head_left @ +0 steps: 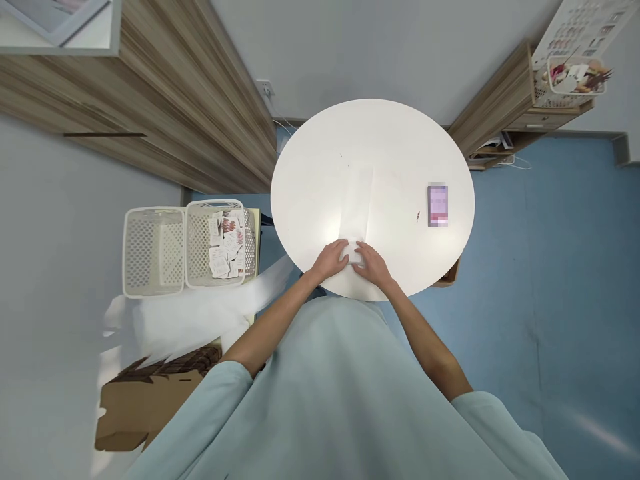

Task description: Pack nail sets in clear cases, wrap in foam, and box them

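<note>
Near the front edge of the round white table, a small flat white packet (355, 254) lies between my two hands. My left hand (331, 260) grips its left edge with curled fingers and thumb. On the opposite edge, my right hand (373, 264) holds it the same way. A long, thin white strip (357, 200), perhaps foam wrap, runs flat from the packet toward the far side of the table. What is inside the packet, if anything, is hidden.
A blurred phone-like object (438, 205) lies on the right of the table (305, 173). To the left, one white basket (215, 275) holds printed cards, beside another basket (154, 290). White sheeting (190, 320) and a cardboard box (145, 407) are below them. Wooden cabinets flank the table.
</note>
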Demonstrator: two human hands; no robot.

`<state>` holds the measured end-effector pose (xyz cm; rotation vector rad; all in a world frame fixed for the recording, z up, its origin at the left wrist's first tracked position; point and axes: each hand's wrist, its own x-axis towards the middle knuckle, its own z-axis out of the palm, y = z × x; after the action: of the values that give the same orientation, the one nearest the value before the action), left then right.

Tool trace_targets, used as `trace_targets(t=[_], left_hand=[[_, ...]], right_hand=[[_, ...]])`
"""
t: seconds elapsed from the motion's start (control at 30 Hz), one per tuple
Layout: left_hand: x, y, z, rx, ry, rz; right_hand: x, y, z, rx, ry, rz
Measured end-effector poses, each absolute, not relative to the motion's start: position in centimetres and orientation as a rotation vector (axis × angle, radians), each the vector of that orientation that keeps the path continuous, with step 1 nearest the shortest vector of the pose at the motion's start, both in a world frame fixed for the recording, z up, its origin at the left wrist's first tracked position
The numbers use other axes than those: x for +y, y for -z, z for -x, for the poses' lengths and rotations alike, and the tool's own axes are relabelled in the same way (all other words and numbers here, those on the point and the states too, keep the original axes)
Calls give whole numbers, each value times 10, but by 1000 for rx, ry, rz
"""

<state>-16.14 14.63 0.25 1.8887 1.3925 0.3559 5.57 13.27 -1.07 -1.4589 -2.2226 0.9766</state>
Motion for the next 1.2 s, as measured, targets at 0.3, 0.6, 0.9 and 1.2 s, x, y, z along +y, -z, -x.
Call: trace_targets(t=[0.3,0.6,0.9,1.2], left_hand=[[123,-6,174,1439,-400,-1553],[156,0,160,1671,-459,-1338],[173,5,146,1893,-370,-1516],[194,2,152,1311,-272,-2020]], right_hand=[[110,-1,-58,-1859,-1173,1545],[144,10,-42,-1751,-1021,1740],[171,16,-34,-1754,-908,1992],[179,8,-38,-2265,-859,1572]])
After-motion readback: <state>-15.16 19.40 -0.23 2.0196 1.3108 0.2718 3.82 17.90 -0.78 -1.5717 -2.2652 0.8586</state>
